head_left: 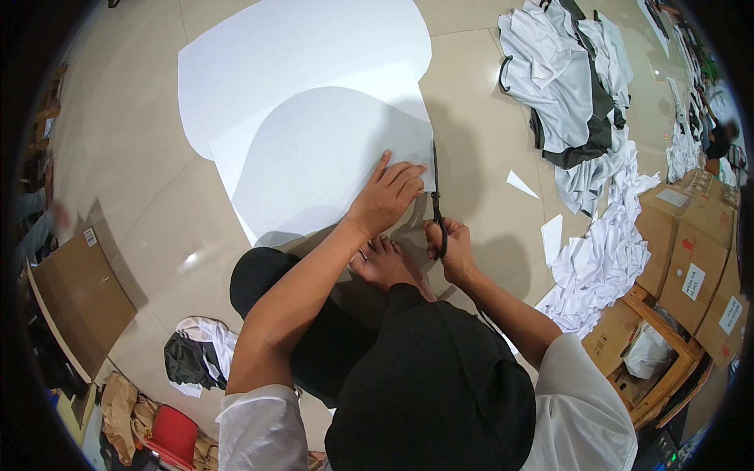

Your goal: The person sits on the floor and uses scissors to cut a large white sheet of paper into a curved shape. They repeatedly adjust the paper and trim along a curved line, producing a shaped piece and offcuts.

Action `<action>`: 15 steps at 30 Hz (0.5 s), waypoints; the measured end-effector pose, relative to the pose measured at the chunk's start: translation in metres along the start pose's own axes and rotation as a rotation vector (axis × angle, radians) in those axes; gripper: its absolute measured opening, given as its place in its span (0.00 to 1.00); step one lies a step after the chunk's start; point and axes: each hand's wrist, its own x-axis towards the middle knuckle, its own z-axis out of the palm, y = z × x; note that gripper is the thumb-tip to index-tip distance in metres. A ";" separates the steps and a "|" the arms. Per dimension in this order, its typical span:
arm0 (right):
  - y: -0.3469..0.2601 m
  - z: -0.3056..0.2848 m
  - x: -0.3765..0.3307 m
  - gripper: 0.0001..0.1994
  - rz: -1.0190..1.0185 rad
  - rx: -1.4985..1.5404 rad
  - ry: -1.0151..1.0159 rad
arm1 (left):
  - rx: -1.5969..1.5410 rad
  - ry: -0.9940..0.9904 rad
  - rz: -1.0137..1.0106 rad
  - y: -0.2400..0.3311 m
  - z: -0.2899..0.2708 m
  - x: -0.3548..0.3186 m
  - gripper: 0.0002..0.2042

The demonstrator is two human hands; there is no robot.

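Observation:
A large white sheet point(306, 43) lies on the floor ahead of me. On it rests a greyish-white piece with a curved top edge point(314, 133). My left hand point(387, 194) lies flat on that piece near its right edge, fingers spread and pressing down. Black-handled scissors point(437, 206) are in my right hand point(453, 250), which is closed around the handles. Their blades point away from me along the right edge of the sheets. One bare foot point(390, 263) is close below my left hand.
White and dark fabric point(558, 86) is heaped at the far right, with white scraps point(601, 259) nearer. Loose cut-offs point(552, 239) lie beside them. Cardboard boxes point(691, 259) and a wooden frame point(667, 369) stand at right. Another carton point(86, 306) is at left, near a small cloth bundle point(196, 353).

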 end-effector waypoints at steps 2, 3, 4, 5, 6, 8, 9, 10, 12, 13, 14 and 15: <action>-0.001 0.000 -0.001 0.10 0.000 -0.005 -0.002 | 0.000 0.001 0.000 0.000 0.000 0.000 0.08; -0.001 0.000 -0.001 0.10 0.000 -0.007 -0.003 | -0.001 0.001 -0.002 0.000 -0.001 0.000 0.08; 0.000 0.000 -0.001 0.10 -0.003 -0.012 -0.002 | -0.003 0.001 -0.004 0.000 -0.001 0.001 0.08; 0.001 0.000 0.000 0.10 -0.006 -0.016 0.000 | -0.002 0.002 -0.003 0.000 -0.001 0.001 0.08; 0.002 -0.001 0.000 0.10 -0.009 -0.020 0.002 | 0.000 0.002 -0.001 0.001 -0.001 0.001 0.08; 0.003 -0.002 0.001 0.11 -0.004 -0.027 0.005 | -0.004 0.004 0.000 0.001 -0.001 0.001 0.08; 0.002 -0.001 0.001 0.11 -0.002 -0.030 0.006 | -0.008 0.006 -0.001 0.001 -0.002 0.001 0.08; 0.002 -0.001 0.001 0.12 0.003 -0.022 0.003 | -0.013 0.008 -0.002 0.001 -0.002 0.001 0.08; -0.003 0.001 0.000 0.13 0.012 -0.007 -0.004 | -0.016 0.006 -0.005 0.000 -0.001 0.000 0.08; -0.004 0.001 0.002 0.13 0.004 -0.016 -0.010 | -0.017 0.006 -0.007 0.000 -0.001 0.000 0.08; -0.005 0.001 0.004 0.14 -0.004 -0.024 -0.014 | -0.014 0.006 -0.005 0.000 -0.001 0.000 0.08; -0.006 0.000 0.006 0.14 -0.013 -0.033 -0.018 | -0.011 0.007 -0.004 0.000 -0.001 0.000 0.07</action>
